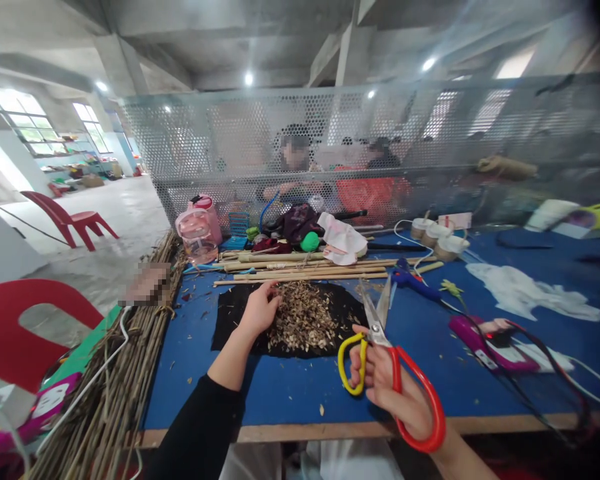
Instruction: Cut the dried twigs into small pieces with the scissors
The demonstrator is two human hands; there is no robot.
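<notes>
My right hand (375, 377) grips a pair of scissors (377, 327) with one red and one yellow handle. The blades point away from me and stand apart. My left hand (260, 310) rests at the left edge of a heap of dry brown chips (307, 323), its thumb and forefinger apart; the other fingers are partly hidden. Under the heap lies a black cloth (230, 320) on the blue tabletop (280, 393). Just beyond the scissor tips is a blue glue gun (415, 280).
Bamboo sticks (305, 272) lie across the table behind the heap. Bundled thin stalks (130, 373) run along the left side. A pink jug (197, 233), a white cloth (530, 287) and a magenta device (490, 343) with cables stand around. Behind a perforated screen (250, 140) sit people.
</notes>
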